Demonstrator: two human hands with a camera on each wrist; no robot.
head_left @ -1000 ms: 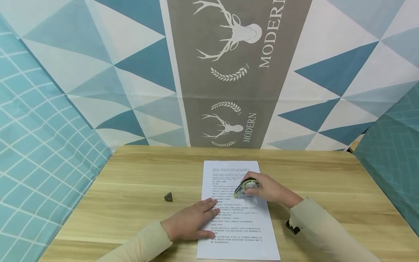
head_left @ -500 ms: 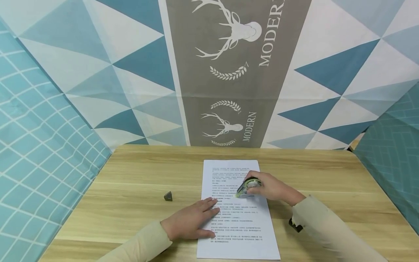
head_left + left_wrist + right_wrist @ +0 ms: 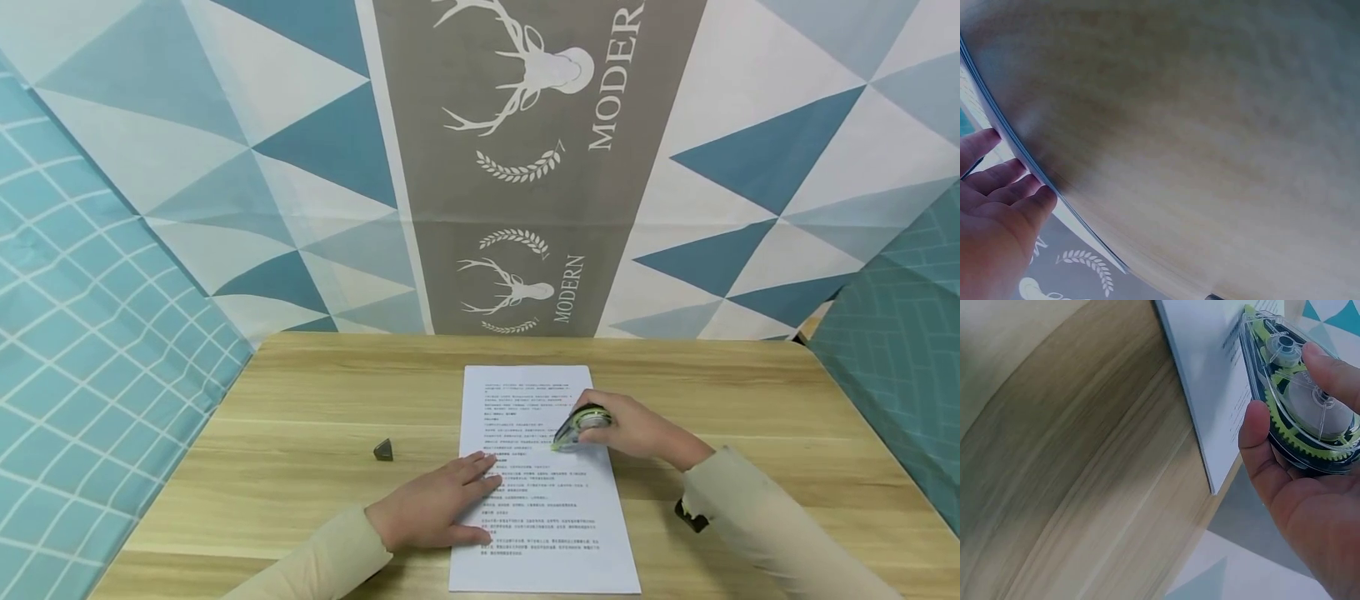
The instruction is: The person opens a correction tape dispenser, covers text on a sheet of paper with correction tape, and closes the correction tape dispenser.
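My right hand [image 3: 633,427] grips a correction tape dispenser [image 3: 1313,406] with a clear case and green gears. In the head view its green tip meets a line of print about halfway up the printed sheets [image 3: 547,571]. These sheets form a thin white stack lying lengthwise on the table. My left hand [image 3: 438,504] rests on the stack's left edge with its fingers spread; the left wrist view shows the fingers [image 3: 1035,209] along that edge.
A small dark wedge-shaped cap [image 3: 383,450] lies on the wooden table [image 3: 315,400], left of the stack. Beside the right sleeve sits a black and yellow object [image 3: 692,515], partly hidden. A patterned cloth wall [image 3: 517,192] rises behind the table.
My right hand has moved a short way to the right along the line, taking the correction tape dispenser with it. The left hand stays in place on the sheets.
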